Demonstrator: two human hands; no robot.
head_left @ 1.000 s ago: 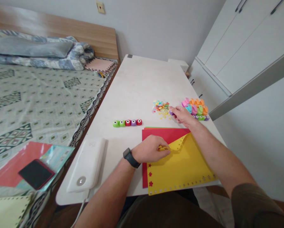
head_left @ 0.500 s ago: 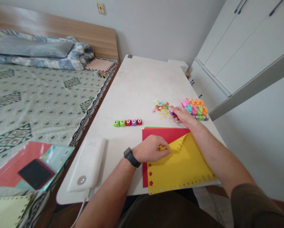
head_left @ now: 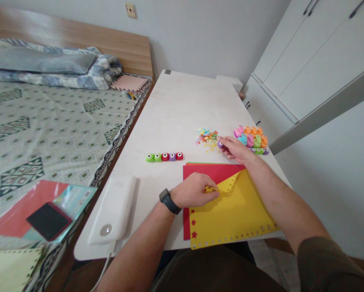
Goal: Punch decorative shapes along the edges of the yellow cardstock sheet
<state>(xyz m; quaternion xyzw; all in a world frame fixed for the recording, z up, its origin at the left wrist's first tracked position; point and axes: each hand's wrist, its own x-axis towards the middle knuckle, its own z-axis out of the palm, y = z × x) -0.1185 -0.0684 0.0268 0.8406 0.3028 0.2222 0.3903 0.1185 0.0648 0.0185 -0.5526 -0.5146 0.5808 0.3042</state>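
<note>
My left hand (head_left: 197, 190), with a dark watch on the wrist, pinches a curled-over corner of a yellow sheet of paper (head_left: 233, 215). Small shapes are punched along that sheet's edges, and a red sheet (head_left: 197, 170) lies beneath it. My right hand (head_left: 234, 148) is closed around a small purple craft punch (head_left: 220, 144), partly hidden by the fingers. It hovers beside a pile of colourful paper cut-outs (head_left: 207, 136). Left of the papers stands a row of craft punches (head_left: 165, 157) in green, red and purple.
More colourful punches (head_left: 251, 137) cluster at the table's right edge. A white device (head_left: 113, 209) with a cable lies at the front left of the white table (head_left: 191, 97). On the bed (head_left: 54, 129) are a phone (head_left: 48, 221) and a packet of red paper (head_left: 26, 207).
Both hands keep almost the same pose on the paper and punch. The whole view has shifted very slightly.
</note>
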